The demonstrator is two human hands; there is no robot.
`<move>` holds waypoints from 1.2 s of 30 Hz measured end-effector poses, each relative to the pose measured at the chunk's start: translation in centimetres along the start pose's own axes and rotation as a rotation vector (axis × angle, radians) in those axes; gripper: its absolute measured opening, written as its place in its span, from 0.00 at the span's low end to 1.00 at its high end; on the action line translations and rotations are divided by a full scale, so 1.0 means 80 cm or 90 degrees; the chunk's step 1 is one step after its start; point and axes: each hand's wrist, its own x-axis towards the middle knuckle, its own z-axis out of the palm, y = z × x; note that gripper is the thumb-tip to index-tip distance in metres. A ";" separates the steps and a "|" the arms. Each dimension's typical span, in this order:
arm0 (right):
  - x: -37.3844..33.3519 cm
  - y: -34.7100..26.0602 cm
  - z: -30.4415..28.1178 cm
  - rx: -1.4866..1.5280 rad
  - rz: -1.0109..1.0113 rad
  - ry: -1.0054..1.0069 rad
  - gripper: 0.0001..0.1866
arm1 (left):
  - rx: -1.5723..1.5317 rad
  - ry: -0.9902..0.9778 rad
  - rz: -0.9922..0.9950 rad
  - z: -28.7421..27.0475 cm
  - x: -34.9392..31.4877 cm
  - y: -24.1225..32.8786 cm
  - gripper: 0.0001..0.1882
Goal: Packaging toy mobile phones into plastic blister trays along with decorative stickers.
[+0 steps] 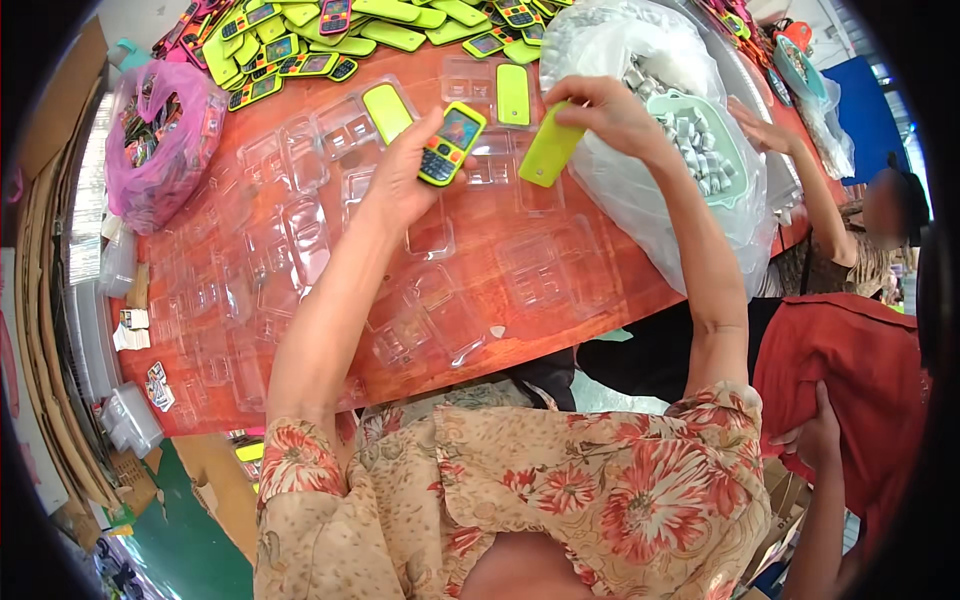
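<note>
A yellow-green toy phone [452, 146] with a keypad and a coloured screen picture rests in my left hand [408, 180], keypad side up. My right hand [612, 112] pinches a second yellow-green toy phone [551, 146] at its upper end, plain back showing, over the trays. Two more phones lie back up in clear plastic trays: one toy phone [388, 112] just beyond my left hand, another toy phone [513, 95] between the hands. Clear trays [303, 240] with moulded pockets cover much of the red table [520, 345].
A heap of yellow-green phones [330, 40] fills the far edge. At left stands a pink plastic bag [160, 140] of small parts. At right, a pale green basket [705, 150] of small silvery pieces sits on a white plastic bag [650, 225]. Other people's arms [825, 200] are at right.
</note>
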 end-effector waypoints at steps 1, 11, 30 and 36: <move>-0.001 0.012 0.009 -0.033 0.004 -0.024 0.11 | 0.002 -0.003 -0.002 0.003 -0.003 -0.002 0.19; -0.009 0.055 0.073 -0.206 -0.113 0.015 0.13 | -0.086 0.010 0.021 -0.009 -0.026 -0.045 0.18; -0.208 -0.038 0.080 -0.067 0.031 0.409 0.10 | 1.092 -0.073 0.657 0.057 -0.062 -0.136 0.17; -0.244 -0.017 0.129 -0.356 -0.086 0.341 0.12 | 1.318 -0.050 0.465 0.047 -0.082 -0.167 0.19</move>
